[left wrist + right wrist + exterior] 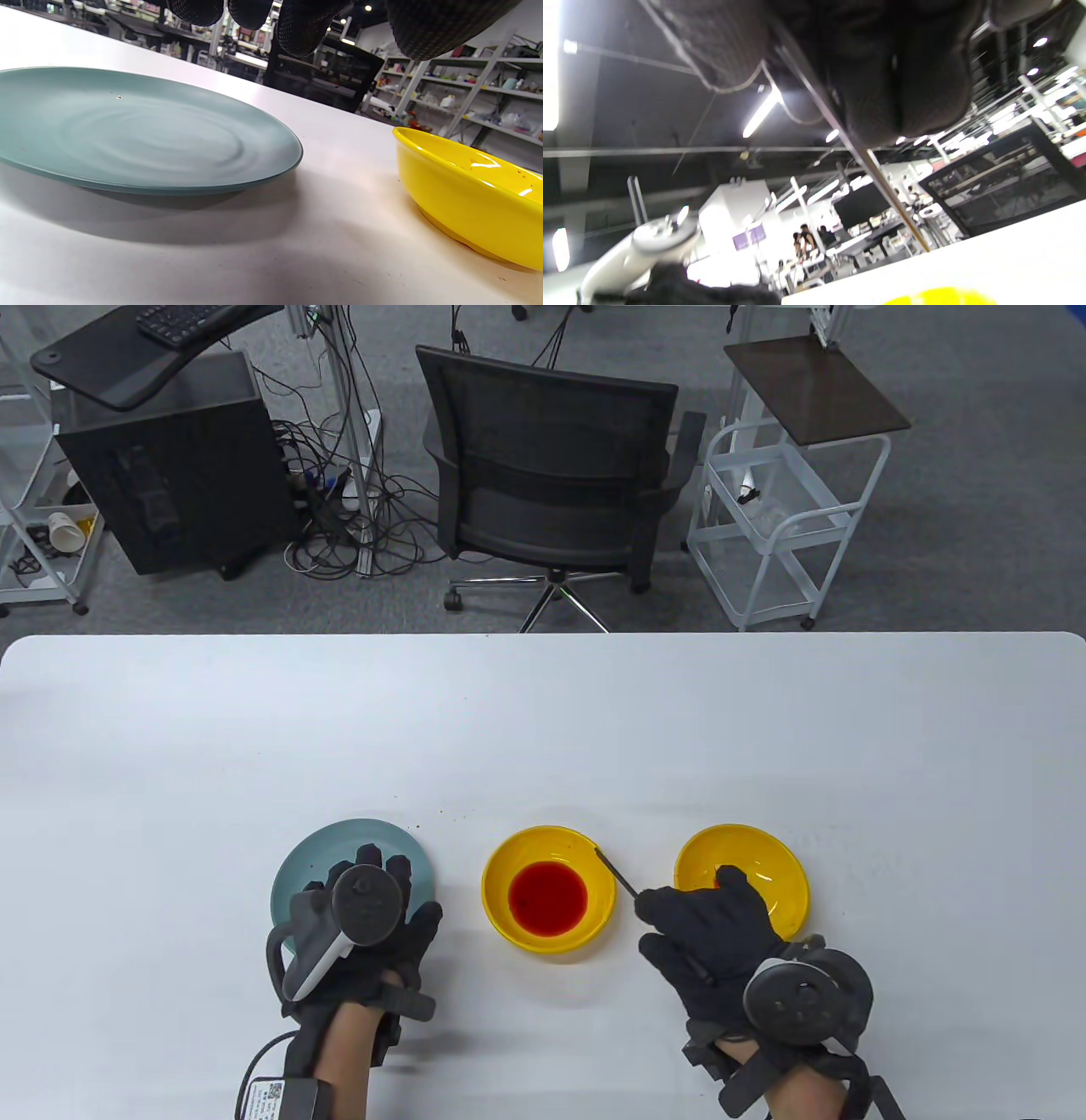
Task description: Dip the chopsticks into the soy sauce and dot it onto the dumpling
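My right hand [679, 912] grips dark chopsticks [615, 875]. Their tips reach up and left to the right rim of the middle yellow bowl [501, 861], which holds red sauce [548, 897]. In the right wrist view the chopsticks [882, 186] slant down from my gloved fingers [903, 84] above the bowl's rim [941, 298]. My right hand covers part of a second yellow dish [768, 857]; a small reddish bit [725, 872] shows there, and no dumpling is plainly visible. My left hand [382, 874] hovers, fingers spread, over an empty teal plate [318, 857], with the fingertips [301, 29] above the plate [127, 135] and holding nothing.
The white table [543, 729] stretches far beyond the three dishes. A black office chair [551, 475] and a white cart [780, 517] stand past its far edge. The sauce bowl [471, 190] sits just right of the teal plate.
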Demonstrator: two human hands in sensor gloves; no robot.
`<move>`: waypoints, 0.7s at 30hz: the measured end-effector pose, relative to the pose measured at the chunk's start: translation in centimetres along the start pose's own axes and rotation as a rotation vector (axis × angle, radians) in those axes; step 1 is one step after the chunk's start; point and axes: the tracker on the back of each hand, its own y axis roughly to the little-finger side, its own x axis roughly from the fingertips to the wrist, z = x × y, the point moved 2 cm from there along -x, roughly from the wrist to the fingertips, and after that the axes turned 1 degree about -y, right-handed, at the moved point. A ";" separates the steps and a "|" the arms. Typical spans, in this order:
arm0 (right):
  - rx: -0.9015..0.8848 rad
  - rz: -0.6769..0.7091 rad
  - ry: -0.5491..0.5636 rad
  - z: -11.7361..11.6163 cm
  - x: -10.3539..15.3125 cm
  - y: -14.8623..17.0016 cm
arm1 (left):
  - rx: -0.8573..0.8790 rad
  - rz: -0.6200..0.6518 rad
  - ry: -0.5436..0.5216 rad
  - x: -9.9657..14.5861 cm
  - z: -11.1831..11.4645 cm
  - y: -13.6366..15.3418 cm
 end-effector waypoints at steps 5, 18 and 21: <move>0.073 0.062 -0.101 -2.9 -0.1 -1.2 | -0.002 0.011 -0.005 0.0 0.0 -0.3; 0.095 0.074 -0.151 -4.3 0.1 -1.3 | -0.002 0.025 -0.003 0.1 0.2 -0.7; 0.099 0.077 -0.153 -4.4 0.1 -1.3 | 0.018 0.039 -0.002 0.2 0.2 -0.9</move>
